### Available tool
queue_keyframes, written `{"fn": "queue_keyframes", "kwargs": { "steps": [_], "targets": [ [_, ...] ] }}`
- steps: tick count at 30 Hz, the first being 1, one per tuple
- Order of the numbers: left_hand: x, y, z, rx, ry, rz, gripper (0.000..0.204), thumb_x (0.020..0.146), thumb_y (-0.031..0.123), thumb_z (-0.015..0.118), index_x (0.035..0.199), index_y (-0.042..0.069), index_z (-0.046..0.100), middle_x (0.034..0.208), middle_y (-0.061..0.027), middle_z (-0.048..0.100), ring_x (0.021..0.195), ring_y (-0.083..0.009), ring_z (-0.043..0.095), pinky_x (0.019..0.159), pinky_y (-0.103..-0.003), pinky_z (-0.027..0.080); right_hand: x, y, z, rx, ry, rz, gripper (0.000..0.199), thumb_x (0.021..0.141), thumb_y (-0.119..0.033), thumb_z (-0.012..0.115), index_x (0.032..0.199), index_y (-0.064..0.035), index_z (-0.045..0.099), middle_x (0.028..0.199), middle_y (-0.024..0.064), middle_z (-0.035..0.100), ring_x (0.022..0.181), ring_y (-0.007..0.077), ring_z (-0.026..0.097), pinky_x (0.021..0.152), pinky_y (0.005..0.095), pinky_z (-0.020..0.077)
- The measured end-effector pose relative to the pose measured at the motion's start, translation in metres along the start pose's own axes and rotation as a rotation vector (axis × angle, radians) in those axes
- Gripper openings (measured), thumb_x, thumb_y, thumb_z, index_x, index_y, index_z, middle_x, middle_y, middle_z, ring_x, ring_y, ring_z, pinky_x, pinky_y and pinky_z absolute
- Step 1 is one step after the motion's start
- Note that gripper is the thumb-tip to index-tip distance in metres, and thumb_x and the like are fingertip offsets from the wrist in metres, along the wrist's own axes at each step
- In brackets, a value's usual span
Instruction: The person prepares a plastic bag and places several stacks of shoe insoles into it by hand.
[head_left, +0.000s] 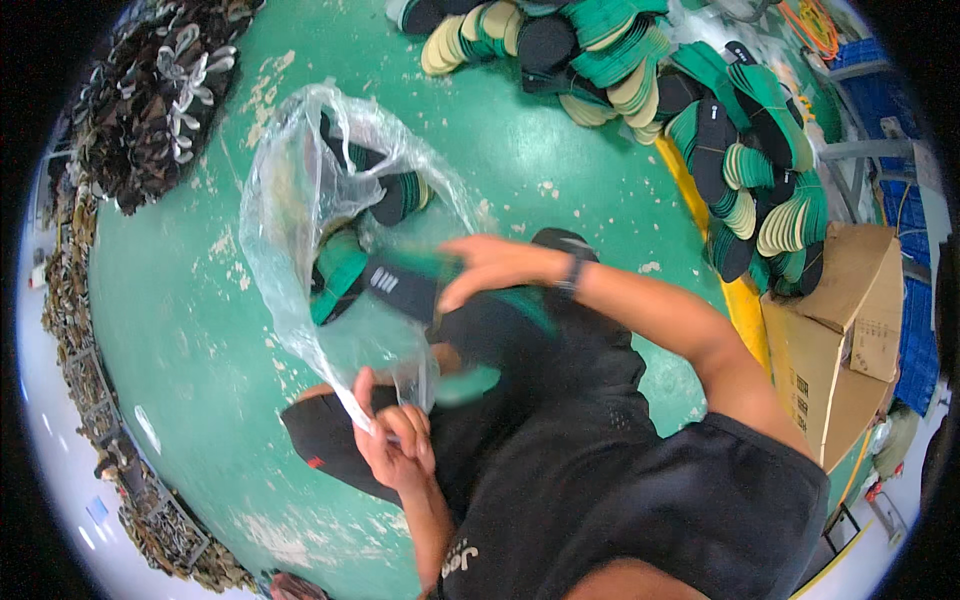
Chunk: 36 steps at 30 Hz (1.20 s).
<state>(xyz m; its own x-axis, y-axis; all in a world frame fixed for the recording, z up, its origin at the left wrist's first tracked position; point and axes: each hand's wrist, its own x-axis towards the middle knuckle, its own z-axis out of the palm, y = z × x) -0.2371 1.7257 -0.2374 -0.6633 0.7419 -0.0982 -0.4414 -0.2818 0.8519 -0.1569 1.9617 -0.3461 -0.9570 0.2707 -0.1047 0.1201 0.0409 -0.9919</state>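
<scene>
A large clear plastic bag [268,235] lies open on the floor in front of me. My left hand [395,440] pinches the near edge of its mouth between thumb and fingers. My right hand [500,266], with a dark band on the wrist, grips a stack of black and green shoe insoles [402,290] at the bag's opening. That stack is smeared by motion, and part of the grip is hidden. Inside the bag are more insole bundles, a green and black one [342,265] beside the held stack and a black one [400,197] farther in.
A big heap of black, green and cream insoles [745,150] spreads across the far right. An open cardboard box [835,340] stands to the right, near a yellow floor line [745,310]. At far left lies a pile of dark pieces [140,100]. My knees flank the bag's near side.
</scene>
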Motion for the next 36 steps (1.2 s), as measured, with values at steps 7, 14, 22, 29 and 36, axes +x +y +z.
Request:
{"fn": "queue_keyframes", "kwargs": {
  "steps": [7,14,22,29,36],
  "targets": [
    [-0.032,0.011,-0.017,0.070,-0.010,-0.078,0.045,0.091,0.019,0.049,0.120,-0.014,0.039,0.044,0.0021,0.035,0.035,-0.0074,0.030,0.039,-0.023,0.025,0.206,-0.054,0.085,-0.157,0.104,-0.106,0.066,0.053,-0.053,0.075,0.074,0.0078,0.064,0.069,0.0231,0.063,0.064,0.0315,0.064,0.059,0.0393,0.0485],
    [0.008,0.034,-0.022,0.124,0.252,0.088,0.033,0.095,0.023,0.038,0.110,-0.005,0.045,0.049,0.0015,0.032,0.040,-0.0082,0.031,0.041,-0.021,0.025,0.203,0.002,0.111,-0.475,0.112,-0.398,0.075,0.064,-0.055,0.067,0.109,0.0038,0.056,0.112,0.0248,0.053,0.105,0.0360,0.052,0.089,0.0408,0.0422],
    [0.056,0.024,-0.004,0.138,0.405,-0.102,0.024,0.089,0.028,0.048,0.080,0.006,0.051,0.054,0.0008,0.034,0.044,-0.0091,0.030,0.047,-0.021,0.032,0.003,0.115,-0.244,-0.328,1.443,0.081,0.067,0.073,-0.034,0.070,0.119,0.0072,0.042,0.112,0.0231,0.050,0.104,0.0338,0.050,0.087,0.0419,0.0416],
    [0.089,0.016,0.013,0.304,0.623,-0.184,0.026,0.086,0.027,0.051,0.089,0.001,0.055,0.054,0.0004,0.035,0.043,-0.0090,0.030,0.042,-0.021,0.028,0.038,0.138,-0.433,0.160,1.564,0.323,0.067,0.077,-0.044,0.061,0.104,0.0169,0.055,0.112,0.0361,0.052,0.111,0.0400,0.051,0.093,0.0401,0.0389],
    [0.106,0.001,-0.005,0.405,0.468,-0.284,0.035,0.087,0.028,0.050,0.096,-0.005,0.055,0.050,-0.0011,0.036,0.039,-0.0111,0.032,0.035,-0.023,0.026,0.055,0.208,-0.554,-0.077,1.542,0.648,0.075,0.070,-0.058,0.061,0.107,0.0065,0.060,0.116,0.0281,0.055,0.113,0.0382,0.050,0.094,0.0410,0.0389]
  ]
}}
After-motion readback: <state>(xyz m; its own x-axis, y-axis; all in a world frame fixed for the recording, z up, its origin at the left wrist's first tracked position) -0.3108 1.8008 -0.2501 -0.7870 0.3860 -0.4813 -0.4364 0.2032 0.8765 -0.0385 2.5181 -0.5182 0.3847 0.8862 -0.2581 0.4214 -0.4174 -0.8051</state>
